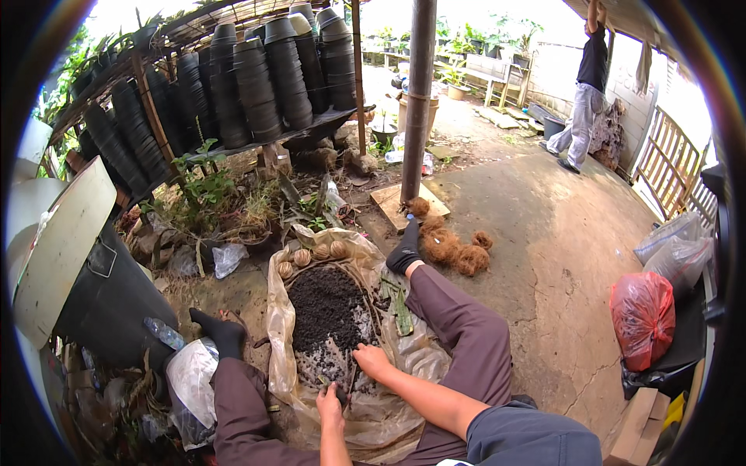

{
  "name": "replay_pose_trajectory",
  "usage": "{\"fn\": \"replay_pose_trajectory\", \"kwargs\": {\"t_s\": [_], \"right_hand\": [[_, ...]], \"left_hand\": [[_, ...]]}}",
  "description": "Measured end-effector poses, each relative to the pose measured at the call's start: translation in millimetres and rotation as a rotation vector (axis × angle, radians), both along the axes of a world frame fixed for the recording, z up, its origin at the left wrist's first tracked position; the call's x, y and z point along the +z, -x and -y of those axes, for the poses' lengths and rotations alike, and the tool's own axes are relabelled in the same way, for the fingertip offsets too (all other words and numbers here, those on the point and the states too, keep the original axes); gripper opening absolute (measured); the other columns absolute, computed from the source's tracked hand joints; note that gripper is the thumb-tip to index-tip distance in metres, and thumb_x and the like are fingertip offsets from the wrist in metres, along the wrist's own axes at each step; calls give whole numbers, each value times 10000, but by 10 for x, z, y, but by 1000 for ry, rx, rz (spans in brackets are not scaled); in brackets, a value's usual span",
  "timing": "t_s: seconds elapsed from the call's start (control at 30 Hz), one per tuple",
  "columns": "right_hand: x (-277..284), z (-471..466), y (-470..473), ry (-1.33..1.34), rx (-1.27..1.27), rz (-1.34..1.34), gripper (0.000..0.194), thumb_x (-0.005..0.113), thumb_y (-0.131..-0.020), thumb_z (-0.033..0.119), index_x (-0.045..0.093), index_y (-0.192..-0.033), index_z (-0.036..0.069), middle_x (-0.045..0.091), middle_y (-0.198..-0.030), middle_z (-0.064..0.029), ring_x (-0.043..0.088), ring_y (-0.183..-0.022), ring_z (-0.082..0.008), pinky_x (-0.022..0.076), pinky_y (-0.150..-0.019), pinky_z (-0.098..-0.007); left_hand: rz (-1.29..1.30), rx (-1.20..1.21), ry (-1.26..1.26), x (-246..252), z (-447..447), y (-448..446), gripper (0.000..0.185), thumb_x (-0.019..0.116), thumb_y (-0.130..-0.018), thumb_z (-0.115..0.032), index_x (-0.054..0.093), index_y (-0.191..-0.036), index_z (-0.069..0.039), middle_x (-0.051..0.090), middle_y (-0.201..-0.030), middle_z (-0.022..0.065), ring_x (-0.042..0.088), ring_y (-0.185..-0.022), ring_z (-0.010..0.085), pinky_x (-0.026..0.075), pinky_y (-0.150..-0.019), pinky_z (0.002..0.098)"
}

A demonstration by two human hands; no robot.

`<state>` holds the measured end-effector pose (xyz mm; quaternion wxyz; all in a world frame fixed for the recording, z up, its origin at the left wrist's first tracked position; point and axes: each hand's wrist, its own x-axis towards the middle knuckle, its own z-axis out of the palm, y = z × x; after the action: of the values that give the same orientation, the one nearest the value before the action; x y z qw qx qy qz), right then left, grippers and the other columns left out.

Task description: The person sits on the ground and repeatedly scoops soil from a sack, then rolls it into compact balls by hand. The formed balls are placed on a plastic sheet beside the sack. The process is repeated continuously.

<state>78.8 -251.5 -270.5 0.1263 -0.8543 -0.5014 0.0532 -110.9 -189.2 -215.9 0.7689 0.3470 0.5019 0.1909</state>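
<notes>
My left hand is at the near edge of the dark soil mix, its fingers closed around a small dark object mostly hidden by the hand. To its upper right, my right hand hovers over or touches the soil's right side with bent fingers; whether it pinches anything is unclear. The soil is heaped on a crumpled translucent plastic sheet between my legs, with a paler, greyish patch towards me. Several string-wrapped balls line its far rim. Green leaf strips lie to the right.
Clumps of brown fibre lie beyond my right foot, near a metal post. A black bin and a white plastic bag stand at left. Stacked black pots fill a rack. A red bag sits right; a person stands far back.
</notes>
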Motion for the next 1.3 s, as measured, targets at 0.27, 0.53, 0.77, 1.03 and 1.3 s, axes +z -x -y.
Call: {"fn": "replay_pose_trajectory", "kwargs": {"t_s": [0.27,0.53,0.77,1.03,1.3], "right_hand": [[-258,-19,-119,-122,7,-68,166,567,-853,110,718,-883,49,698,-923,-153,690,-957,-361,570,-807,-478],[-137,88,-96,-86,-124,-219,219,549,-886,102,723,-1002,38,689,-1021,-197,673,-996,-400,540,-877,-503],[-81,146,-206,-47,-225,-246,185,630,-879,112,723,-1019,35,681,-1056,-209,659,-1044,-400,538,-891,-503],[-124,126,2,-64,-119,-163,128,604,-853,78,712,-817,19,665,-1001,-206,686,-916,-407,559,-804,-521],[-135,162,223,-44,-111,-132,110,589,-832,58,665,-832,-22,636,-1004,-241,680,-901,-429,570,-761,-522]], "left_hand": [[-13,-28,-8,-4,-1,-2,157,578,-1017,-196,636,-1038,-51,660,-928,75,664,-790,204,600,-682,355],[78,-1,24,-21,35,11,147,602,-1007,-187,614,-1061,-51,650,-923,67,660,-792,187,613,-677,345],[84,-22,51,-24,41,5,144,614,-1006,-184,608,-1082,-62,655,-953,61,664,-808,180,623,-681,342],[77,-15,40,-123,25,-32,147,586,-1012,-190,608,-1038,-47,626,-929,77,647,-802,204,614,-685,376],[58,-30,25,-175,9,-66,150,584,-1016,-185,591,-1051,-39,629,-947,77,654,-782,201,619,-669,365]]}}
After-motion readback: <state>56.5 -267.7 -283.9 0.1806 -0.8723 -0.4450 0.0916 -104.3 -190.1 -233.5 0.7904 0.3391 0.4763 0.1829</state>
